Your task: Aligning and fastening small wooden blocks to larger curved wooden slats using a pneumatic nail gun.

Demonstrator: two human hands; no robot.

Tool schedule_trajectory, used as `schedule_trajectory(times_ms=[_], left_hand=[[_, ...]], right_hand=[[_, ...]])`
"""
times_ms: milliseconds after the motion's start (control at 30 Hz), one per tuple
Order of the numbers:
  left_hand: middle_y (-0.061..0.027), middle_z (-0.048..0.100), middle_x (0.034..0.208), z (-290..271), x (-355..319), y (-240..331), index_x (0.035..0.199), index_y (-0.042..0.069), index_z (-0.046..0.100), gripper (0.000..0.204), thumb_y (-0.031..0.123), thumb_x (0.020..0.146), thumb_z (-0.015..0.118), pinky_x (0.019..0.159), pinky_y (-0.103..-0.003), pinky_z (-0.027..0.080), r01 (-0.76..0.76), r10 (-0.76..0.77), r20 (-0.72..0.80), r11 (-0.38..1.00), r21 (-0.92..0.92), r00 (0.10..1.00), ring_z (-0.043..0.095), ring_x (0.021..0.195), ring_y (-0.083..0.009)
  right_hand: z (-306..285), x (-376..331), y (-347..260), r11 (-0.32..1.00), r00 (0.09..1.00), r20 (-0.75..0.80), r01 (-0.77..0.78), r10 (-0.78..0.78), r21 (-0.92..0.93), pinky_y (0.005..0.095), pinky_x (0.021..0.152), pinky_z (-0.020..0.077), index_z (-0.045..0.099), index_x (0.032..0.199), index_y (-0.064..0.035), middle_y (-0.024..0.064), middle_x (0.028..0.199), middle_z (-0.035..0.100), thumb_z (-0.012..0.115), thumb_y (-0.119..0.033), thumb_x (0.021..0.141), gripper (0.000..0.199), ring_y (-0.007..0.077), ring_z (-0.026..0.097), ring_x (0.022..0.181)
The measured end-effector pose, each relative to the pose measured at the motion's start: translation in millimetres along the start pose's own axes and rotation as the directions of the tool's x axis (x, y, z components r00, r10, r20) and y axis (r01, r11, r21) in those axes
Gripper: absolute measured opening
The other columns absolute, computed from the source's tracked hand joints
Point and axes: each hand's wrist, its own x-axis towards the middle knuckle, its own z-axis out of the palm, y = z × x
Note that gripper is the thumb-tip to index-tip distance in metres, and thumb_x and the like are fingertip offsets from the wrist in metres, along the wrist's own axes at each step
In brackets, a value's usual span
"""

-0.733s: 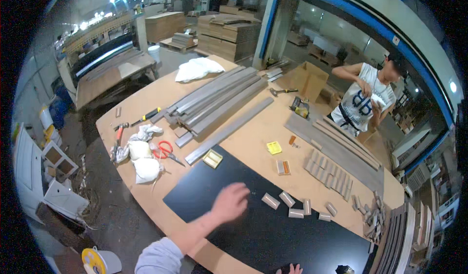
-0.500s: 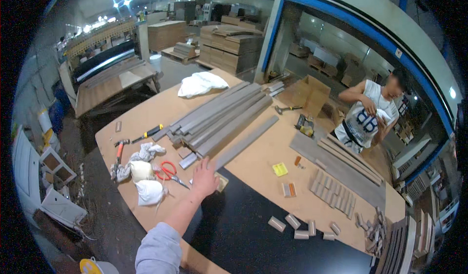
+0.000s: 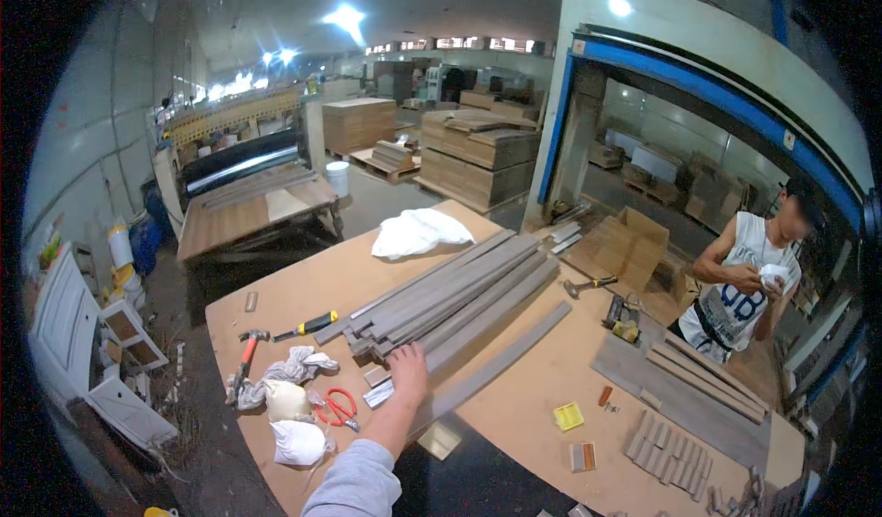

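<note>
Grip (image 3: 408,375) at strips (image 3: 480,298), scissors (image 3: 344,414) beside

Person's hands (image 3: 409,372): one showed.
Long boards (image 3: 469,292): one lay apart; the piled ones overlapped beyond counting.
Hammers (image 3: 246,356): two lay on the surface (image 3: 294,296), one near its left edge.
Red-handled scissors (image 3: 342,409): one pair.
Bright yellow trays (image 3: 569,416): there was one.
Co-workers (image 3: 742,283): one stood.
</note>
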Motion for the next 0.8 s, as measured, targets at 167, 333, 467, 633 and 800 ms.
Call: schedule_trajectory(times_ms=[167,333,467,633,800], left_hand=[[-0.0195,0.061,0.118,-4,3,-7,0.134,0.005,0.056,0.055,0.025,0.084,0.071,0.091,-0.048,0.05,-0.032,0.031,-0.013,0.998,-0.047,0.999,0.061,0.109,-0.0361],[-0.027,0.059,0.123,-17,-10,-31,0.125,0.003,0.051,0.054,0.028,0.082,0.073,0.094,-0.057,0.051,0.006,0.022,0.065,0.92,-0.392,0.998,0.061,0.114,-0.0456],[-0.0289,0.059,0.126,-28,-17,-24,0.132,0.003,0.044,0.062,0.027,0.084,0.074,0.097,-0.057,0.05,0.014,0.068,0.18,0.909,-0.416,0.981,0.061,0.117,-0.0466],[-0.028,0.06,0.126,-23,-14,-32,0.136,0.008,0.044,0.063,0.025,0.084,0.074,0.094,-0.056,0.053,0.017,0.051,0.217,0.955,-0.297,0.975,0.063,0.116,-0.047],[-0.0271,0.062,0.122,-73,-33,-39,0.137,0.012,0.045,0.058,0.023,0.086,0.071,0.092,-0.053,0.055,0.009,0.081,0.31,0.961,-0.277,0.947,0.065,0.114,-0.0451]], right_hand=[[-41,-1,-31,0.995,0.985,0.15,-0.071,0.081,-0.069,0.0567,0.12,0.032,0.057,0.14,-0.0027,0.0282,0.152,0.046,0.08,-0.043,0.08,0.076,0.0473,0.041,0.142],[3,-5,3,1.0,0.999,-0.048,0.001,0.0,0.013,0.0632,0.123,0.0175,0.055,0.145,-0.014,0.0173,0.157,0.045,0.07,-0.047,0.087,0.068,0.0405,0.032,0.15],[4,-14,-2,1.0,0.991,-0.131,0.009,-0.008,0.007,0.0629,0.123,0.0183,0.058,0.141,-0.0131,0.0177,0.156,0.046,0.07,-0.046,0.087,0.064,0.0397,0.033,0.15],[-11,-10,-7,0.999,0.995,-0.1,0.017,-0.02,-0.032,0.0632,0.122,0.0217,0.059,0.14,-0.0144,0.0167,0.153,0.05,0.07,-0.047,0.087,0.064,0.0399,0.037,0.148],[-9,-21,-14,0.988,0.953,-0.297,0.106,-0.068,0.114,0.0631,0.122,0.0225,0.06,0.14,-0.0156,0.0159,0.153,0.051,0.07,-0.045,0.087,0.062,0.0395,0.037,0.148]])
